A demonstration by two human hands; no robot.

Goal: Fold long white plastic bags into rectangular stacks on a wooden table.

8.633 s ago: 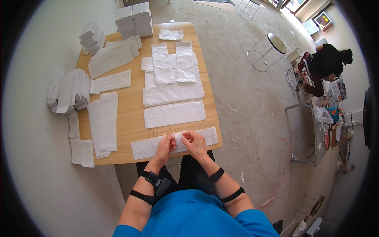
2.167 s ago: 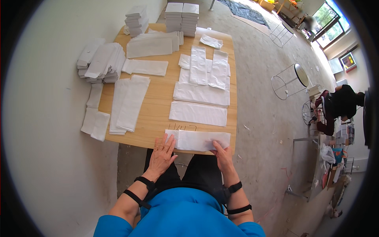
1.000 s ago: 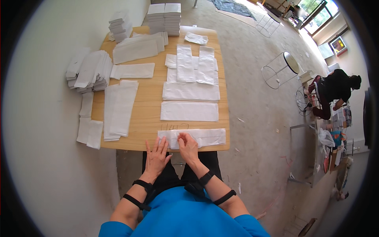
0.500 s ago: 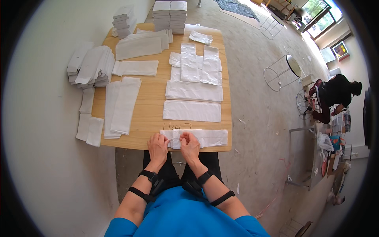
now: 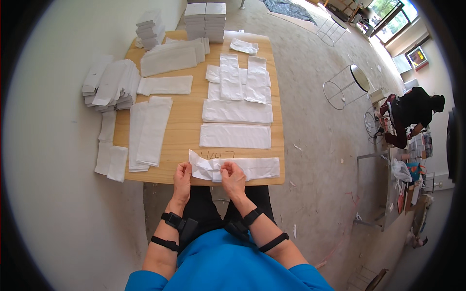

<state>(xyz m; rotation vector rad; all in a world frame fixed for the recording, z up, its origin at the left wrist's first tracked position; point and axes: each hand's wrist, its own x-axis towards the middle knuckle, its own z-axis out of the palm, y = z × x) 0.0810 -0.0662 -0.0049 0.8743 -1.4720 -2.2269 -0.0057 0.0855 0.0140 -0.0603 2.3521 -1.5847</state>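
Observation:
A long white folded sheet [image 5: 262,168], thin like paper or cloth, lies along the table's near edge. Its left end is lifted and creased. My left hand [image 5: 182,182] pinches that end by its lower left corner, with thumb and fingers together. Near the sheet's middle, my right hand [image 5: 234,180] is closed with its fingertips pinching a fold. Just beyond lies a flat white strip [image 5: 235,136], and past it a layered pile of similar strips [image 5: 238,111] with two upright pieces on top.
On the wooden table [image 5: 182,131], more white strips [image 5: 154,131] lie to the left. Beside the wall stands a heap of folded white pieces [image 5: 116,85]. Neat white stacks [image 5: 205,22] stand at the far edge. A round stool [image 5: 359,79] and a seated person [image 5: 415,114] are off right.
My left hand has moved left and slightly down, drawing the sheet's left end outward and raising its corner. My right hand stays nearly in place.

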